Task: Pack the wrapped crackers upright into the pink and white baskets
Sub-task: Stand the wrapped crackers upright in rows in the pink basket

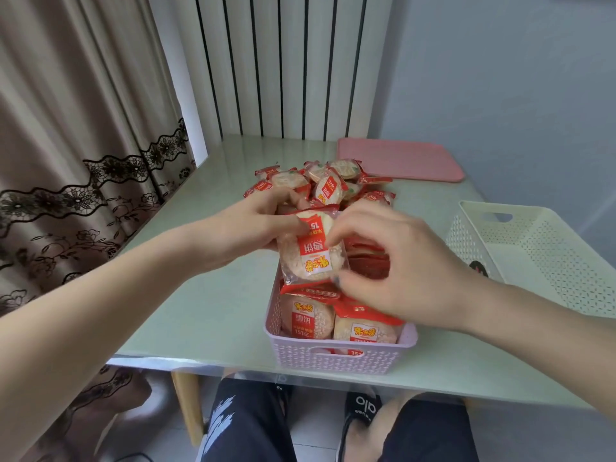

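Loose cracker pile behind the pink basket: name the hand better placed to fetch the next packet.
Left. The left hand already lies beside the pile; the right hand is nearer, over the pink basket.

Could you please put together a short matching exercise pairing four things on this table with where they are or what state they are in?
Things:
1. pink basket
2. white basket
3. pink lid
4. held cracker pack

Places or states:
A. lying flat at the far side of the table, beyond the loose pile
B. gripped by both hands over the pink basket
C. at the near table edge, with packs standing inside
D. to the right, holding no packs that show

Pairs: 1-C, 2-D, 3-A, 4-B
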### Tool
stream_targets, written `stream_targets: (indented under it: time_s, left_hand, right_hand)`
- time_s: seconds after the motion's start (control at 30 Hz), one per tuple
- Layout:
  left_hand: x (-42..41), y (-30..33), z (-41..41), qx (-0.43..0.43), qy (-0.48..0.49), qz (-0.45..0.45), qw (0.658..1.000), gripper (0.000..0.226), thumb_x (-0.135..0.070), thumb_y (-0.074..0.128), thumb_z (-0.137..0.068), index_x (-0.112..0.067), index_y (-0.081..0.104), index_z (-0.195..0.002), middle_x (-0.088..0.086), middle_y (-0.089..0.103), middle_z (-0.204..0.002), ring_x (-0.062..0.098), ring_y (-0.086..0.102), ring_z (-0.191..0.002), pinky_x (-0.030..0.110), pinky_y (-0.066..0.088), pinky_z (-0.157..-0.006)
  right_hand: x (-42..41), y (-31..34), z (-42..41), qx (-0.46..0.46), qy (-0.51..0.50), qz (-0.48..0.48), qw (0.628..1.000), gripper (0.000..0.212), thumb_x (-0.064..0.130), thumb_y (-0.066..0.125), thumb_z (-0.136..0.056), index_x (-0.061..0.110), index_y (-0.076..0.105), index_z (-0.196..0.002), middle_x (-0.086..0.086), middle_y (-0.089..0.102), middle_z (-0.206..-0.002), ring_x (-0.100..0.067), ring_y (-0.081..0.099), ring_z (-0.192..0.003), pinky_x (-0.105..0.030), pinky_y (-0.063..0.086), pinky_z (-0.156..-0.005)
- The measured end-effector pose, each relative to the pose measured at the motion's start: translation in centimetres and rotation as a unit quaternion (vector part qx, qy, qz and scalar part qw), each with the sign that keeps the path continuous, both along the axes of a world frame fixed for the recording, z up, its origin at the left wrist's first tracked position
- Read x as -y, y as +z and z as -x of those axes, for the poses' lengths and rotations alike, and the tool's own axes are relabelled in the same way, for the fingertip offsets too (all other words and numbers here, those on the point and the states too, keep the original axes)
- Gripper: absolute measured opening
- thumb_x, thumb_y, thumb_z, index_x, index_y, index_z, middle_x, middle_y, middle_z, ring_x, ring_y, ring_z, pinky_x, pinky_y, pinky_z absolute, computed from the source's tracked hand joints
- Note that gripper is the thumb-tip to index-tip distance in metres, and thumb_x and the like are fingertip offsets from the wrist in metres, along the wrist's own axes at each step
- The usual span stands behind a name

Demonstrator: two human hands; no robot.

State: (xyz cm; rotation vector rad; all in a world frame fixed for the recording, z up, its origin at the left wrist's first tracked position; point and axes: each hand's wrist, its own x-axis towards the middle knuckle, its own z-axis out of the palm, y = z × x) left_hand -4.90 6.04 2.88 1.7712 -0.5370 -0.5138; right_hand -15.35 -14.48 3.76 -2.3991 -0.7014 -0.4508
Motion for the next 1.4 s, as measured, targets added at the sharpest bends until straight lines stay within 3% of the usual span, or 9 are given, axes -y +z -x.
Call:
stream_targets:
  time_s: [0.1, 0.27, 0.5, 0.63, 0.77, 0.9, 1.13, 1.27, 1.4]
  left_hand:
    - [-0.2, 0.2, 0.3, 0.055, -0.017, -0.04, 0.998, 0.021, -0.017, 0.072, -0.085, -0.013, 0.063, -0.103, -0.002, 0.071, -0.093, 0.009, 0.066, -0.086, 0.03, 0.051, -0.08]
    - [0.0, 0.4, 1.1, 0.144, -0.085, -0.088, 0.982, 0.018, -0.007, 0.073, -0.088, -0.013, 0.063, -0.101, 0.003, 0.072, -0.099, 0.007, 0.066, -0.09, 0.023, 0.053, -0.081]
    - [-0.3, 1.0, 2.0, 0.188, -0.088, -0.091, 0.974, 0.022, -0.009, 0.074, -0.078, -0.009, 0.056, -0.09, -0.006, 0.056, -0.075, 0.008, 0.05, -0.064, 0.022, 0.042, -0.059]
    - [-0.8, 1.3, 1.3, 0.155, -0.028, -0.045, 0.986, 0.032, -0.015, 0.072, -0.067, -0.013, 0.047, -0.086, 0.007, 0.049, -0.079, 0.02, 0.047, -0.065, 0.035, 0.039, -0.053]
    - [-1.6, 1.3, 1.2, 0.134, -0.067, -0.081, 0.985, 0.046, -0.012, 0.08, -0.066, -0.015, 0.055, -0.104, 0.014, 0.062, -0.094, 0.031, 0.058, -0.081, 0.053, 0.051, -0.076]
    - [-1.7, 1.1, 1.5, 0.191, -0.107, -0.173, 0.96, 0.046, -0.005, 0.087, -0.071, -0.014, 0.059, -0.107, 0.0, 0.068, -0.1, 0.013, 0.064, -0.097, 0.032, 0.049, -0.091]
    - [-0.9, -1.0, 2.7, 0.34, -0.147, -0.325, 0.87, 0.04, -0.033, 0.082, -0.07, -0.027, 0.066, -0.106, -0.012, 0.067, -0.103, 0.011, 0.061, -0.094, 0.032, 0.05, -0.086]
    - [-1.2, -2.4, 2.3, 0.373, -0.144, -0.363, 0.841, 0.028, -0.037, 0.073, -0.066, -0.022, 0.068, -0.088, -0.007, 0.061, -0.098, 0.016, 0.054, -0.096, 0.039, 0.048, -0.086]
    - [-0.9, -2.1, 2.1, 0.405, -0.14, -0.44, 0.789, 0.028, -0.051, 0.066, -0.066, -0.027, 0.057, -0.078, -0.009, 0.053, -0.097, 0.017, 0.046, -0.098, 0.038, 0.041, -0.092]
  right_hand:
    - [0.5, 0.1, -0.8, -0.029, -0.102, -0.092, 0.99, 0.03, 0.014, 0.076, -0.079, 0.023, 0.058, -0.101, 0.009, 0.062, -0.101, -0.009, 0.062, -0.093, -0.033, 0.053, -0.08]
    - [0.0, -1.0, -1.3, -0.205, -0.081, -0.15, 0.964, 0.051, 0.014, 0.079, -0.081, 0.029, 0.055, -0.123, 0.007, 0.066, -0.103, -0.011, 0.069, -0.085, -0.044, 0.058, -0.083]
    - [-0.6, -1.1, -1.0, -0.226, -0.053, -0.179, 0.956, 0.052, 0.012, 0.082, -0.078, 0.025, 0.057, -0.121, 0.005, 0.071, -0.097, -0.013, 0.069, -0.086, -0.03, 0.059, -0.077]
    - [-0.6, -1.0, -1.4, -0.236, -0.071, -0.176, 0.953, 0.047, 0.006, 0.081, -0.075, 0.021, 0.058, -0.113, 0.003, 0.072, -0.094, -0.014, 0.068, -0.08, -0.031, 0.057, -0.081]
    - [-0.5, 0.1, -1.4, -0.194, -0.065, -0.25, 0.946, 0.037, -0.001, 0.077, -0.076, 0.017, 0.056, -0.101, 0.004, 0.067, -0.084, -0.011, 0.066, -0.07, -0.027, 0.053, -0.064]
    - [-1.3, 0.0, -0.1, -0.155, -0.036, -0.101, 0.982, 0.034, 0.007, 0.078, -0.075, 0.023, 0.055, -0.094, 0.013, 0.065, -0.077, -0.004, 0.061, -0.067, -0.029, 0.055, -0.063]
    - [-3.5, -3.3, -1.0, -0.098, -0.022, 0.153, 0.983, 0.031, 0.03, 0.068, -0.084, 0.027, 0.053, -0.112, 0.004, 0.067, -0.101, -0.02, 0.064, -0.093, -0.045, 0.054, -0.077]
    - [-3.1, -3.7, -1.2, -0.131, 0.004, 0.185, 0.974, 0.046, 0.036, 0.069, -0.082, 0.029, 0.052, -0.125, 0.01, 0.058, -0.119, -0.015, 0.051, -0.111, -0.038, 0.047, -0.093]
    - [-1.7, -3.7, -1.3, -0.097, -0.006, 0.201, 0.975, 0.029, 0.034, 0.07, -0.083, 0.028, 0.054, -0.107, 0.013, 0.052, -0.103, -0.011, 0.045, -0.097, -0.036, 0.046, -0.088]
